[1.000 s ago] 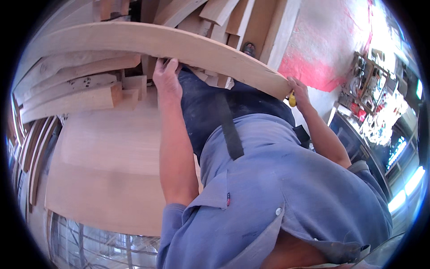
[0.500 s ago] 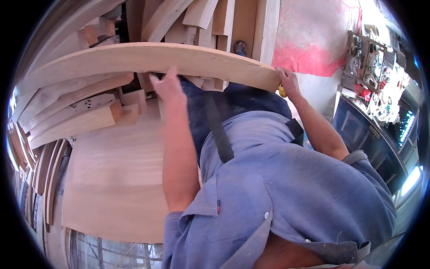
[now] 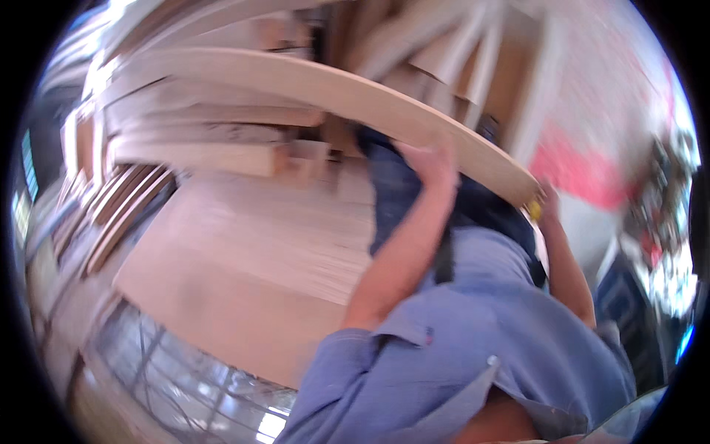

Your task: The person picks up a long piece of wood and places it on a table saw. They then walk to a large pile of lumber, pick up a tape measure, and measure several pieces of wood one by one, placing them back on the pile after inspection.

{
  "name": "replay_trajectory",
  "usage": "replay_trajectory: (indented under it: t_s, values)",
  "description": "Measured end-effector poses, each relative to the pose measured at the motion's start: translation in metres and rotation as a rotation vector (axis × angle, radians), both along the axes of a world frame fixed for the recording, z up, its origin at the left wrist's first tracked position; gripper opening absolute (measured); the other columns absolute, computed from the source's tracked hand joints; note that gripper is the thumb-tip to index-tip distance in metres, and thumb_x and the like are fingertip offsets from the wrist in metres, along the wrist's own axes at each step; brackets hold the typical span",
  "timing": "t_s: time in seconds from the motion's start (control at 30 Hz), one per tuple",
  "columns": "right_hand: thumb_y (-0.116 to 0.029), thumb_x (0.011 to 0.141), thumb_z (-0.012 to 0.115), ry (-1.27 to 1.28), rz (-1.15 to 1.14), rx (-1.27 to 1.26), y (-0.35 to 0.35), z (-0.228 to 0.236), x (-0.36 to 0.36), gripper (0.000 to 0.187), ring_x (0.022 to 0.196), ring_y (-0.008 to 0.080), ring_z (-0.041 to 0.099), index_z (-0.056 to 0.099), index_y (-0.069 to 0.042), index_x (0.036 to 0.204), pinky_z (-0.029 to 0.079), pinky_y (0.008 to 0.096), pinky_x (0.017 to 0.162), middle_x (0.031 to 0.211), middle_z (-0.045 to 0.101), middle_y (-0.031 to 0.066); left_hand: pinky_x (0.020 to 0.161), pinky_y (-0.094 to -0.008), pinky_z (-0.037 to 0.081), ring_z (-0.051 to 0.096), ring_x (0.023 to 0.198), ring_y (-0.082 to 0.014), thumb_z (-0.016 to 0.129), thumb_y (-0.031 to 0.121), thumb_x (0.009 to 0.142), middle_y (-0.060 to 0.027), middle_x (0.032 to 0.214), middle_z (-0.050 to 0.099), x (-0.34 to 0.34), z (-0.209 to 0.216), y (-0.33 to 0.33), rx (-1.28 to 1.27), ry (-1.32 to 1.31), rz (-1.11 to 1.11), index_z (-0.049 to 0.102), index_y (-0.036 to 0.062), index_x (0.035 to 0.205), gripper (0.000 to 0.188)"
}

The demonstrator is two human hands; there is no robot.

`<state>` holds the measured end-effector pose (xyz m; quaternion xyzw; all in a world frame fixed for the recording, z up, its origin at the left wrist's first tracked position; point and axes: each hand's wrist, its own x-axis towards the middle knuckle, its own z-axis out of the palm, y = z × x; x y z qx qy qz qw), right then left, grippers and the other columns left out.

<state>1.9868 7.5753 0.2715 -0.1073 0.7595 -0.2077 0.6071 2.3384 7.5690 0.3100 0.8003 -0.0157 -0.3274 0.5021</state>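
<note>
1. Although the picture is smeared by motion, the nearest thing to be made out is the blue shirt (image 3: 473,355), which fills the lower right; two bare forearms are raised out of it toward one long curved board (image 3: 325,92).
2. The left hand (image 3: 429,164) is pressed against the underside of the board a little inward of its right end. Its grip is seen as fingers curled up onto the wood, though how firmly they are clenched cannot be told through the blur.
3. The right hand (image 3: 549,201) is set at the very right end of the board, where a small yellow thing (image 3: 534,212) is held against or just beside the tip. What that thing is cannot be told, nor can the closing of this grip be judged.
4. The board is carried above and in front of both hands. Its long axis is run from the upper left down to the right, so the low end is at the right hand and most of its length is stretched away past the left hand.
5. Below and to the left, one wide pale sheet (image 3: 244,274) of wood is laid flat.
6. Farthest off, a stack of timber (image 3: 200,137) is seen behind the board, its pieces too blurred to be counted; one board and two hands are counted.
</note>
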Motion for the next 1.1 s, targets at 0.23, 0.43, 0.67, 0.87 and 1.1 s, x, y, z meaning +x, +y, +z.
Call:
replay_trajectory:
  t_s: [0.23, 0.43, 0.67, 0.87, 1.1]
  values:
    - [-0.060, 0.098, 0.040, -0.349, 0.074, 0.307, -0.016, 0.002, 0.021, 0.064, 0.098, 0.0279, 0.068, 0.060, -0.007, 0.127, 0.058, 0.0423, 0.081, 0.113, 0.068, 0.0101, 0.107, -0.0430, 0.040, 0.052, 0.124, -0.0405, 0.075, 0.024, 0.074, -0.0290, 0.136, 0.046, 0.006, 0.024, -0.010, 0.277, 0.097, 0.010, 0.008, -0.0020, 0.150, 0.105]
    - [-0.057, 0.096, 0.045, -0.525, 0.195, 0.416, -0.042, 0.013, 0.024, 0.063, 0.098, 0.0295, 0.069, 0.057, -0.005, 0.131, 0.057, 0.0463, 0.083, 0.117, 0.068, 0.0124, 0.108, -0.0426, 0.039, 0.050, 0.127, -0.0401, 0.076, 0.027, 0.072, -0.0292, 0.142, 0.042, 0.015, 0.010, 0.000, 0.250, 0.118, 0.066, 0.008, -0.0033, 0.151, 0.109]
    - [-0.052, 0.097, 0.050, -0.443, 0.079, 0.445, -0.042, 0.010, 0.032, 0.058, 0.099, 0.0307, 0.069, 0.055, -0.005, 0.131, 0.059, 0.0477, 0.080, 0.117, 0.067, 0.0126, 0.111, -0.0402, 0.037, 0.045, 0.131, -0.0392, 0.082, 0.033, 0.069, -0.0305, 0.145, 0.037, 0.111, -0.003, -0.027, 0.241, -0.042, 0.339, 0.005, -0.0052, 0.153, 0.119]
    - [-0.052, 0.096, 0.052, -0.432, 0.095, 0.403, -0.036, 0.000, 0.016, 0.057, 0.099, 0.0319, 0.069, 0.054, -0.009, 0.132, 0.060, 0.0483, 0.077, 0.118, 0.067, 0.0126, 0.108, -0.0435, 0.040, 0.047, 0.126, -0.0423, 0.083, 0.039, 0.069, -0.0334, 0.141, 0.036, 0.159, 0.054, -0.081, 0.501, 0.028, 0.205, 0.001, -0.0002, 0.154, 0.124]
    - [-0.042, 0.097, 0.056, -0.402, 0.122, 0.296, -0.047, 0.034, 0.029, 0.051, 0.095, 0.0286, 0.069, 0.051, -0.007, 0.134, 0.061, 0.0414, 0.071, 0.116, 0.066, 0.0136, 0.108, -0.0442, 0.039, 0.044, 0.126, -0.0427, 0.080, 0.033, 0.069, -0.0328, 0.139, 0.037, 0.162, 0.052, -0.065, 0.466, -0.015, 0.240, 0.005, -0.0034, 0.152, 0.117]
